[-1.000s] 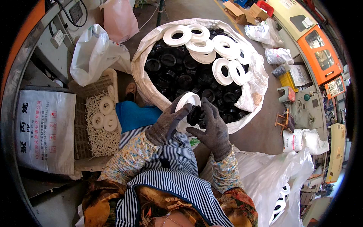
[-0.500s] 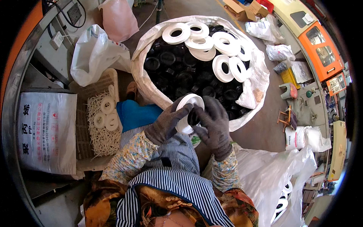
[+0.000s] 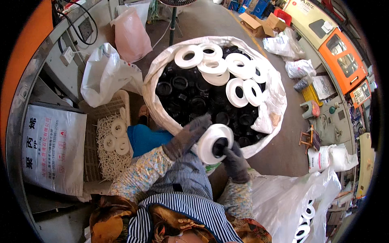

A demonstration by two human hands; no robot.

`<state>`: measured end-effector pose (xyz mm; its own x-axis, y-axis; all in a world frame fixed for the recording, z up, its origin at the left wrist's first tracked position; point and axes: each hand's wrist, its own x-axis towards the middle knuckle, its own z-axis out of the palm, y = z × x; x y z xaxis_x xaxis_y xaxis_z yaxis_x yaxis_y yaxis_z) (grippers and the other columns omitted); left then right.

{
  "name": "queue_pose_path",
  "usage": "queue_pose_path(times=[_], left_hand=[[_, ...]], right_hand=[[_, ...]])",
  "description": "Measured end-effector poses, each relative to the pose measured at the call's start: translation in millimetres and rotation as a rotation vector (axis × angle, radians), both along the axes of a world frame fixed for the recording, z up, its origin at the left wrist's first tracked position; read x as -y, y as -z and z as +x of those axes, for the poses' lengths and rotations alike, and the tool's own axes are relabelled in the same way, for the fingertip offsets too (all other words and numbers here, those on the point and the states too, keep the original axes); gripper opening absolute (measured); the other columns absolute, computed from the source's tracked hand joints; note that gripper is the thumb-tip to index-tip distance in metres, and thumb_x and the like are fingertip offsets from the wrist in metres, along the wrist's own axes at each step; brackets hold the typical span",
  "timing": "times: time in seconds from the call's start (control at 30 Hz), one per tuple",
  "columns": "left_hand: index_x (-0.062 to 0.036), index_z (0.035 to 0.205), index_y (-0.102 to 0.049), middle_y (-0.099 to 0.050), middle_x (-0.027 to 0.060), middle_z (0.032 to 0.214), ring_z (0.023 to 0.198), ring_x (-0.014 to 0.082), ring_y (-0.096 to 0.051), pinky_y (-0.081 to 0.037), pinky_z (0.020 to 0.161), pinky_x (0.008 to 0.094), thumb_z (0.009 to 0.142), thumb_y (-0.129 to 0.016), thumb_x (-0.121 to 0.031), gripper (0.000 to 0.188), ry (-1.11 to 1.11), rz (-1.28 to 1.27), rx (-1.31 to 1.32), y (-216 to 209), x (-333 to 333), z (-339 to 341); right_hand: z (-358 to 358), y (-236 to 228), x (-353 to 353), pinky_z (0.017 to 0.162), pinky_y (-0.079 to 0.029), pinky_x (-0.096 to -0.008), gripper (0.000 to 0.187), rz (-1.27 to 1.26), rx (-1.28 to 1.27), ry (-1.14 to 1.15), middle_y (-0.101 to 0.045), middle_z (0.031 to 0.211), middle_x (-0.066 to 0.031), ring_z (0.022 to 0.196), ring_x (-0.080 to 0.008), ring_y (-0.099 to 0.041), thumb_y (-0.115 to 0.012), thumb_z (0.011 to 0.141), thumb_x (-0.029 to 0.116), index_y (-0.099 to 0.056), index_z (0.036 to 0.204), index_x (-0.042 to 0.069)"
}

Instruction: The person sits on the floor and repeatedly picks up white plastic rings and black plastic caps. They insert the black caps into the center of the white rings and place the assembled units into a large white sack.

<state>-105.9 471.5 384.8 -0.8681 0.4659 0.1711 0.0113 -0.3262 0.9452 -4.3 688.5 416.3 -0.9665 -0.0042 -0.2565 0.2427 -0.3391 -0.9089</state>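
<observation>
Our left hand (image 3: 188,135) and right hand (image 3: 235,162), both clamped on the white ring (image 3: 210,142), seat a black insert (image 3: 220,146); gloved fingers risk slipping, dropping it into the sack (image 3: 162,117) at twelve o'clock.

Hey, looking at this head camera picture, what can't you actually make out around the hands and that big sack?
Head view only:
- Right hand: the white ring hides its fingertips, so its grip on the black part is unclear.
- Sack: black parts merge in shadow; depth hidden.
- Clear bag: cut off by the lower rim; the plastic blurs its contents.
</observation>
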Motion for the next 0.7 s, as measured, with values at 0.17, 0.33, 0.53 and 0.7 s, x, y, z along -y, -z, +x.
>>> queue_pose_path(times=[0.17, 0.33, 0.53, 0.7], left_hand=[[-0.0054, 0.137, -0.054, -0.061, 0.0098, 0.128, 0.111, 0.0196, -0.061, -0.050, 0.098, 0.0336, 0.098, -0.066, -0.030, 0.048, -0.597, 0.143, 0.135, -19, 26, -110], [-0.0078, 0.142, -0.050, -0.056, 0.0222, 0.132, 0.127, 0.0390, -0.050, -0.039, 0.110, 0.0480, 0.087, -0.072, -0.023, 0.061, -0.906, -0.835, -0.730, -40, 23, -189], [-0.0145, 0.147, -0.046, -0.059, 0.0162, 0.131, 0.127, 0.0379, -0.049, -0.039, 0.109, 0.0490, 0.089, -0.069, -0.024, 0.063, -0.670, -1.281, -1.162, -34, 41, -236], [-0.0070, 0.146, -0.045, -0.061, 0.0154, 0.126, 0.117, 0.0342, -0.057, -0.044, 0.105, 0.0467, 0.093, -0.068, -0.032, 0.062, -0.655, -0.415, -0.670, -65, 49, -186]], right_hand=[[8, -35, -83, 0.068, -0.041, -0.0371, 0.071, -0.266, -0.903, 0.166, -0.050, 0.137, -0.0027, 0.089, -0.0176, -0.046, -0.064, 0.094, 0.036, -0.033, 0.156, 0.020], [-34, -33, -33, 0.086, -0.051, -0.0455, 0.065, -0.064, -0.304, -0.062, -0.058, 0.133, -0.0144, 0.104, -0.0260, -0.060, -0.067, 0.093, 0.034, -0.041, 0.151, 0.019], [-106, 12, 1, 0.092, -0.053, -0.0491, 0.073, 1.800, -0.450, -0.103, -0.052, 0.136, -0.0157, 0.118, -0.0405, -0.057, -0.078, 0.078, 0.016, -0.049, 0.144, 0.026], [-129, 22, -15, 0.077, -0.057, -0.0474, 0.049, 1.847, -0.355, -0.195, -0.062, 0.107, -0.0141, 0.095, -0.0359, -0.065, -0.072, 0.082, 0.016, -0.060, 0.129, 0.021]])
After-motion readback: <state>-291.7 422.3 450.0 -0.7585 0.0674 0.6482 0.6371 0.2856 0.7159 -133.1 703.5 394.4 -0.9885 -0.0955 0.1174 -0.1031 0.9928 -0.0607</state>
